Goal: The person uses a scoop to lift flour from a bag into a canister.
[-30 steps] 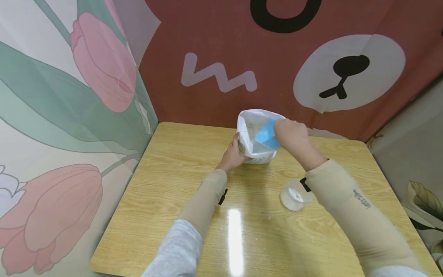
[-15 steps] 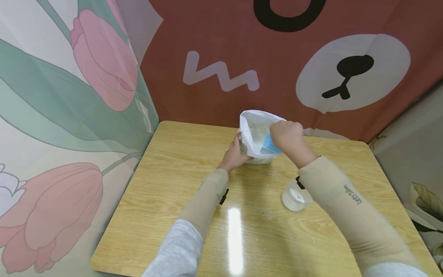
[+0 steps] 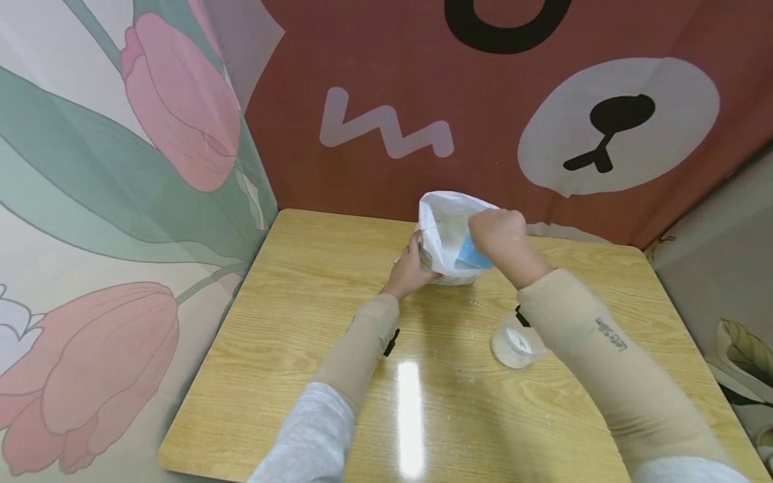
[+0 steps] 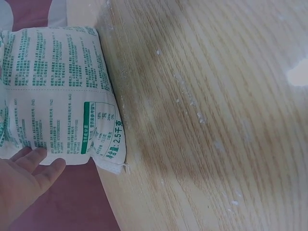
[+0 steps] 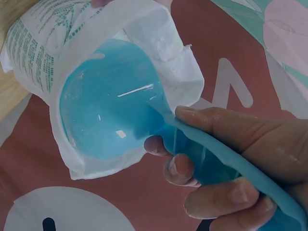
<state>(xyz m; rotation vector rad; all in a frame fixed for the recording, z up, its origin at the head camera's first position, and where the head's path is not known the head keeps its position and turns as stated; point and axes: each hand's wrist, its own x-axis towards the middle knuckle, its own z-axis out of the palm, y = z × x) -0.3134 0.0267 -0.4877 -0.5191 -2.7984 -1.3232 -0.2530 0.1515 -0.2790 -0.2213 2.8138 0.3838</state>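
Observation:
A white bag with green print (image 4: 53, 91) stands at the table's back edge with its mouth open, as the head view shows. My left hand (image 3: 410, 272) holds the bag's left side, with fingers against the printed face in the left wrist view. My right hand (image 3: 501, 241) grips the handle of a blue scoop (image 5: 113, 103). The scoop's bowl is inside the bag's mouth, and its tip is hidden in the head view. Pale contents show inside the bag. A clear round tub (image 3: 513, 343) with white powder in it sits below my right forearm, partly covered.
White specks of powder are scattered over the wooden table (image 3: 290, 349) in front of the bag. A printed curtain (image 3: 374, 60) hangs right behind the table's back edge, and a flowered one (image 3: 90, 201) hangs to the left.
My right hand has shifted slightly left, and the scoop has gone deeper into the bag, so less of it shows. The left hand has stayed on the bag; the tub has not moved.

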